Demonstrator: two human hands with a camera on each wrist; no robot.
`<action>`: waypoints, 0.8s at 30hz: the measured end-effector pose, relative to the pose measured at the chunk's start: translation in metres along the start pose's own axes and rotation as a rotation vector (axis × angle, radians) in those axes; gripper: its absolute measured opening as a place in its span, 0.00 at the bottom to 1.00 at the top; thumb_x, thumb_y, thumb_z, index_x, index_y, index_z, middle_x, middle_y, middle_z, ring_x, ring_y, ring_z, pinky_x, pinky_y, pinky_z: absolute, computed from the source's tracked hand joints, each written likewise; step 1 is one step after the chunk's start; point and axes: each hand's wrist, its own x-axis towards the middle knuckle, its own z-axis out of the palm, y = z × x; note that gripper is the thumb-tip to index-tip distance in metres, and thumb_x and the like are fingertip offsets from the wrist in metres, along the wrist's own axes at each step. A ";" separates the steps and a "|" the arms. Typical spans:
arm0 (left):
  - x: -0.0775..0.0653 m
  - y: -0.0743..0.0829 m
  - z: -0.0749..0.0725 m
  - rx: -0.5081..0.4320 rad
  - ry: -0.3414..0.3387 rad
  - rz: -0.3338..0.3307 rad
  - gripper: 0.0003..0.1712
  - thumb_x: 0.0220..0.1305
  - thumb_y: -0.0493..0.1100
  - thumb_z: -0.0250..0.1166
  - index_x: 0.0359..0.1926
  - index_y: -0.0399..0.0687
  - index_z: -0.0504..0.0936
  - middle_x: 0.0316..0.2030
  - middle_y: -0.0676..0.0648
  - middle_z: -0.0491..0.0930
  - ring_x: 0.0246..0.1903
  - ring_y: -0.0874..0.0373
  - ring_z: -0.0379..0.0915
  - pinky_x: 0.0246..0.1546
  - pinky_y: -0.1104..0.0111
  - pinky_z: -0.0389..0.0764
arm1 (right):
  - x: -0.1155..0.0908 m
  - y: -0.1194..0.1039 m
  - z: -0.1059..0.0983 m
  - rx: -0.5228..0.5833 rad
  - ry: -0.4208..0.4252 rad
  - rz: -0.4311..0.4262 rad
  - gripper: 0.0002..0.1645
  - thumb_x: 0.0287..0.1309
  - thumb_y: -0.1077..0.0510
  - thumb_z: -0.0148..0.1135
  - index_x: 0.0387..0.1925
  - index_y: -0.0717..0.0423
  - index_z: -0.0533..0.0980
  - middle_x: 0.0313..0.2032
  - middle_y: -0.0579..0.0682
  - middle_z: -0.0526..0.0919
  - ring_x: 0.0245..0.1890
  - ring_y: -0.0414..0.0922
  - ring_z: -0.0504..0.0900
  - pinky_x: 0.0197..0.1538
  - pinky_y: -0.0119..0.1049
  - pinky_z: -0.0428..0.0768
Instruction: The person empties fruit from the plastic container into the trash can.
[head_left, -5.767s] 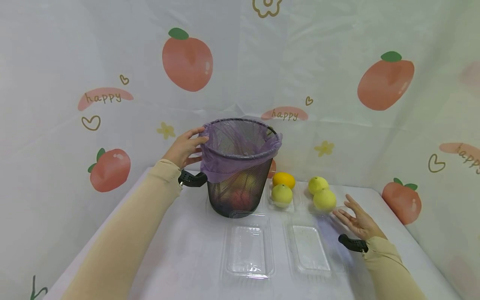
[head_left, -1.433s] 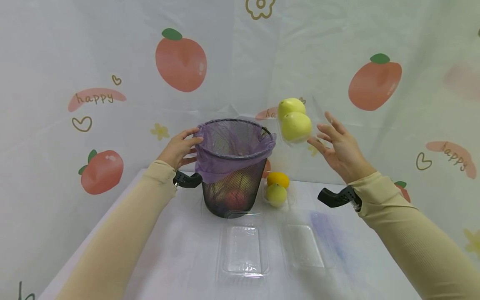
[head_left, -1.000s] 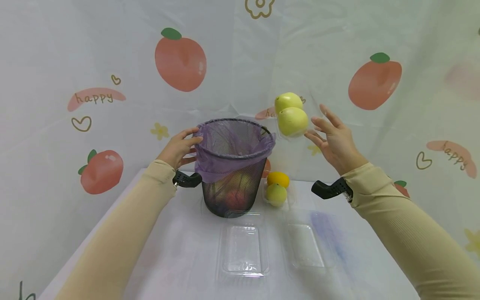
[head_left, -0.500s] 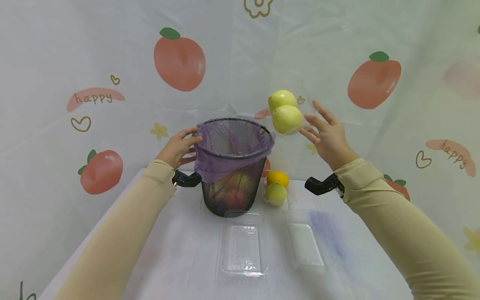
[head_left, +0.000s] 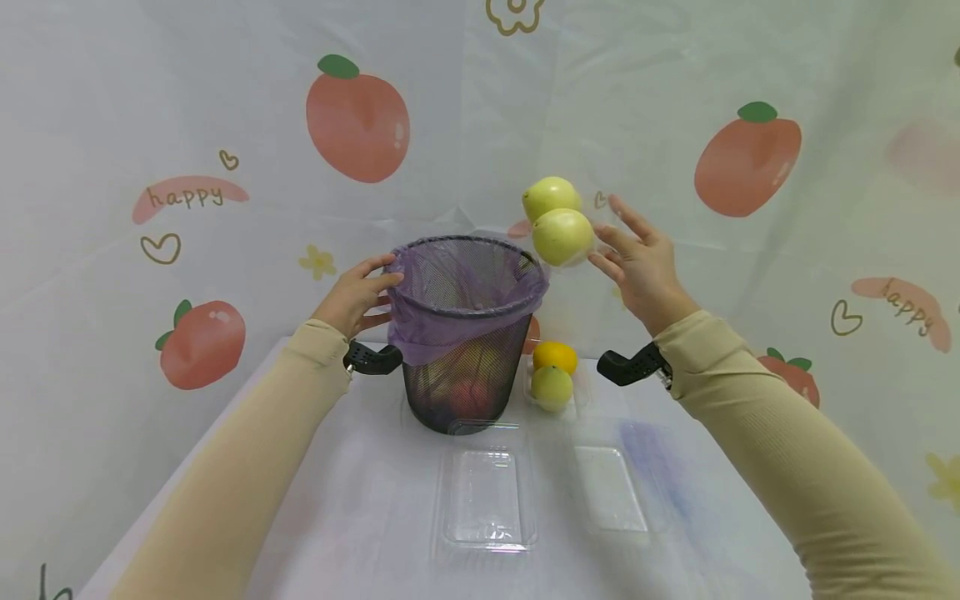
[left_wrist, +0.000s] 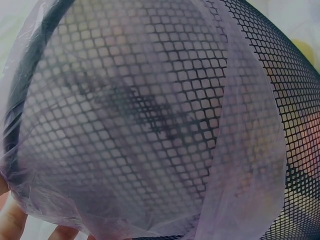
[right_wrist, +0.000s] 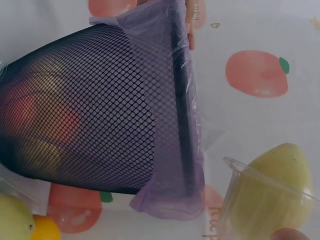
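Observation:
My left hand grips the rim of a black mesh wastebasket lined with a purple plastic bag. In the left wrist view, fingertips press against the bag near the rim. My right hand holds up a clear plastic box by its side. Two pale yellow, pear-like fruits sit in that box, above and right of the wastebasket's rim in the head view. Red and yellow round fruits show through the mesh at the wastebasket's bottom.
On the white table, right of the wastebasket, another clear box holds an orange-yellow fruit and a yellow-green fruit. Two clear boxes with nothing in them lie in front, a left box and a right box. A fruit-print cloth hangs behind.
My right hand has lifted the box with two pale yellow fruits off the table's right side and carried it left towards the wastebasket. The left hand stays on the rim.

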 end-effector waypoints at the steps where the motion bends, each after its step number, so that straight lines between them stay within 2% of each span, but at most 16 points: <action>1: 0.000 0.000 0.000 0.000 0.001 0.000 0.34 0.73 0.45 0.55 0.75 0.62 0.54 0.74 0.44 0.51 0.70 0.44 0.54 0.67 0.54 0.66 | 0.001 0.001 0.000 -0.006 0.000 -0.008 0.37 0.61 0.62 0.63 0.70 0.39 0.64 0.74 0.53 0.54 0.68 0.51 0.66 0.65 0.41 0.70; 9: -0.001 0.001 -0.001 0.006 0.000 0.000 0.34 0.73 0.45 0.54 0.75 0.62 0.54 0.74 0.45 0.52 0.70 0.44 0.54 0.67 0.54 0.66 | 0.006 0.004 0.005 -0.048 -0.012 -0.047 0.36 0.63 0.63 0.61 0.70 0.41 0.64 0.70 0.59 0.59 0.72 0.55 0.59 0.66 0.44 0.68; 13: -0.001 0.001 -0.001 0.011 0.000 0.003 0.34 0.73 0.45 0.54 0.75 0.62 0.54 0.74 0.45 0.52 0.70 0.44 0.54 0.67 0.54 0.66 | 0.009 0.005 0.007 -0.081 0.000 -0.071 0.35 0.63 0.63 0.61 0.69 0.40 0.65 0.59 0.54 0.67 0.72 0.56 0.59 0.67 0.46 0.67; 15: -0.001 0.000 -0.001 0.011 0.000 0.004 0.34 0.73 0.45 0.54 0.75 0.62 0.54 0.74 0.45 0.52 0.70 0.44 0.54 0.67 0.54 0.66 | 0.010 0.005 0.009 -0.091 0.008 -0.081 0.35 0.63 0.63 0.61 0.69 0.41 0.66 0.52 0.52 0.68 0.71 0.55 0.60 0.67 0.47 0.67; 19: 0.000 0.000 0.000 0.010 0.001 0.004 0.34 0.73 0.45 0.54 0.75 0.62 0.53 0.74 0.45 0.52 0.70 0.44 0.54 0.67 0.54 0.66 | 0.012 0.005 0.012 -0.115 0.029 -0.096 0.34 0.63 0.63 0.61 0.68 0.41 0.67 0.44 0.50 0.66 0.68 0.53 0.65 0.67 0.47 0.68; 24: -0.001 0.000 0.000 0.014 0.000 0.002 0.34 0.73 0.45 0.54 0.75 0.62 0.53 0.74 0.45 0.51 0.70 0.44 0.54 0.67 0.53 0.66 | 0.014 0.006 0.015 -0.157 0.049 -0.120 0.33 0.63 0.63 0.62 0.67 0.41 0.68 0.46 0.47 0.60 0.65 0.50 0.69 0.65 0.46 0.70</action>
